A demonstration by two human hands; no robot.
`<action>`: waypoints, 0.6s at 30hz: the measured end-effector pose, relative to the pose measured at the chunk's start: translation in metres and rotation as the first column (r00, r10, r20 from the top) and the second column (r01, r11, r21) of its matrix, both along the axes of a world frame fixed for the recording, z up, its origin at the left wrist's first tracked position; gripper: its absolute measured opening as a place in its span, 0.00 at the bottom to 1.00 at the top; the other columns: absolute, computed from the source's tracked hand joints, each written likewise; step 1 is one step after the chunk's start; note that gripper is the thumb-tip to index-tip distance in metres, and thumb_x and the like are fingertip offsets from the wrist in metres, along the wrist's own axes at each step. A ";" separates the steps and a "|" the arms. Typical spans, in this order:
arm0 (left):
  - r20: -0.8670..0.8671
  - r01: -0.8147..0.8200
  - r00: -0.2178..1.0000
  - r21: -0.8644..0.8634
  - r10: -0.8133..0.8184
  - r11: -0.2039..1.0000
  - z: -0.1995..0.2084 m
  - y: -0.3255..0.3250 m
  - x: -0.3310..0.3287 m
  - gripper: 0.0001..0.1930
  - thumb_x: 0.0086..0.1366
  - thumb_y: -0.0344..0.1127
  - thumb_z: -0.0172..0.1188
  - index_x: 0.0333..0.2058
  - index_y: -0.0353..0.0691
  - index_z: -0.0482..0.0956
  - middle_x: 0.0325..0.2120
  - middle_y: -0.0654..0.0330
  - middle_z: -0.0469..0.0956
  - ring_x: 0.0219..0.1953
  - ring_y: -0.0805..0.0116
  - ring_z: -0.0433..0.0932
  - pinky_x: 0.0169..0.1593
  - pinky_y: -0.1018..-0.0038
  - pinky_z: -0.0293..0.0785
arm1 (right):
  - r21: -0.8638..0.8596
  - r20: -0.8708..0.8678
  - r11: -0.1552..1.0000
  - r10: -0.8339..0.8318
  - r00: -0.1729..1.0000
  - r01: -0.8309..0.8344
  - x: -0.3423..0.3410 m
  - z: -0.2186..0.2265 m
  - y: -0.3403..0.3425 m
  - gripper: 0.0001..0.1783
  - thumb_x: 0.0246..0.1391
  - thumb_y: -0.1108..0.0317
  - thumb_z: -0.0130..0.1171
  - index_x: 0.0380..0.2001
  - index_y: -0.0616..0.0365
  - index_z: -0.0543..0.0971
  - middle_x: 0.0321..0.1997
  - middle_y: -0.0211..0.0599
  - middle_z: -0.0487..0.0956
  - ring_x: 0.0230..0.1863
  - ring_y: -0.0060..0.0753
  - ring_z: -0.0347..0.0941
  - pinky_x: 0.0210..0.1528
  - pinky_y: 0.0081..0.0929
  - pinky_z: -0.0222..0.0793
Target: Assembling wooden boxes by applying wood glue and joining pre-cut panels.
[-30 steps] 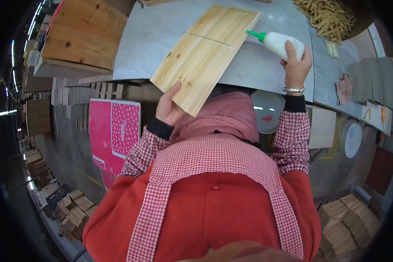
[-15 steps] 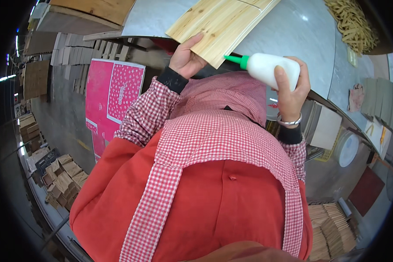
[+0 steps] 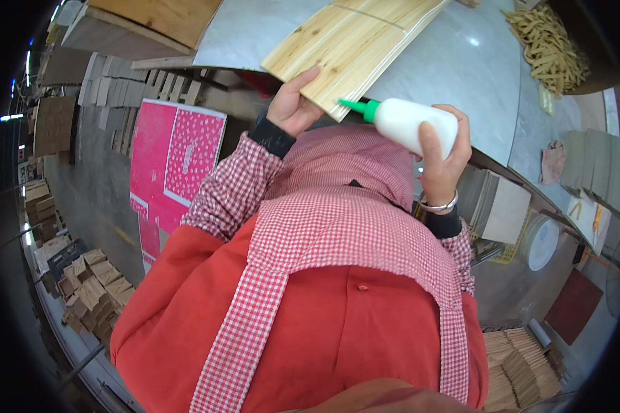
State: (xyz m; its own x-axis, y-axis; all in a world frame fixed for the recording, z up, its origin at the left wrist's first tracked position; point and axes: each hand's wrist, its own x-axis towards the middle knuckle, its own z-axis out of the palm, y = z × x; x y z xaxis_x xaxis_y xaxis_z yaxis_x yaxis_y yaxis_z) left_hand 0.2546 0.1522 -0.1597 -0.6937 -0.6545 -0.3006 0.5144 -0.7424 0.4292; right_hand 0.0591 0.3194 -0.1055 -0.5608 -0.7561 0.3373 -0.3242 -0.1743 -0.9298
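My left hand grips the near left part of a pale wooden panel, its thumb lying on top and its fingers underneath. The panel reaches over the grey work table and has a groove across its far part. In my right hand is a white squeeze bottle with a green nozzle, tilted on its side. The nozzle tip is at the panel's near right corner; whether it touches cannot be made out. A whitish line runs along the panel's right edge.
The grey table spans the top. A heap of thin wooden strips lies at the far right, near a pinkish cloth. A wooden box stands far left; pink printed sheets are at left. A white round lid is low right.
The bottle has moved left and slightly down, bringing its nozzle from beside the panel's right edge to its near corner. My left hand still grips the panel, which has shifted slightly.
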 end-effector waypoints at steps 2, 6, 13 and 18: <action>0.000 -0.002 1.000 0.048 0.002 0.999 -0.003 0.000 0.010 0.27 0.66 0.31 0.53 0.61 0.34 0.55 0.58 0.48 0.64 0.60 0.54 0.65 0.63 0.57 0.63 | -0.009 0.297 0.993 -0.107 0.949 0.114 -0.006 0.000 -0.004 0.20 0.52 0.62 0.63 0.42 0.63 0.70 0.32 0.37 0.75 0.25 0.21 0.71 0.22 0.17 0.67; 0.047 -0.022 0.999 0.055 0.019 0.998 0.000 0.011 0.027 0.27 0.65 0.30 0.54 0.61 0.34 0.55 0.57 0.48 0.65 0.59 0.54 0.66 0.62 0.58 0.64 | -0.066 0.361 0.940 -0.290 0.886 0.335 -0.042 -0.005 -0.033 0.21 0.54 0.61 0.62 0.43 0.64 0.68 0.29 0.38 0.74 0.18 0.24 0.68 0.17 0.18 0.62; 0.061 -0.023 0.998 0.074 0.018 0.997 0.002 0.028 0.028 0.29 0.64 0.30 0.56 0.61 0.34 0.55 0.57 0.48 0.65 0.59 0.54 0.66 0.62 0.58 0.64 | -0.075 0.289 0.861 -0.463 0.838 0.502 -0.102 -0.017 -0.072 0.23 0.52 0.60 0.63 0.41 0.66 0.67 0.29 0.40 0.75 0.17 0.26 0.71 0.14 0.20 0.65; 0.115 -0.039 0.993 0.083 0.030 0.996 -0.002 0.025 0.032 0.29 0.63 0.30 0.56 0.60 0.35 0.56 0.57 0.49 0.65 0.59 0.54 0.67 0.61 0.58 0.65 | -0.052 0.179 0.843 -0.519 0.836 0.535 -0.118 -0.025 -0.089 0.24 0.51 0.59 0.65 0.41 0.66 0.68 0.29 0.40 0.75 0.18 0.27 0.72 0.14 0.21 0.67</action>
State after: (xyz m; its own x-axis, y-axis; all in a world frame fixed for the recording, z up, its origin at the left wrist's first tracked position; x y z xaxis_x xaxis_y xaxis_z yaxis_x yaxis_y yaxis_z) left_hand 0.2867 0.1773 -0.1614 -0.6294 -0.6463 -0.4315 0.4922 -0.7612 0.4223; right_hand -0.0591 0.2308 -0.1306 -0.9149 -0.2992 0.2708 -0.2495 -0.1081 -0.9623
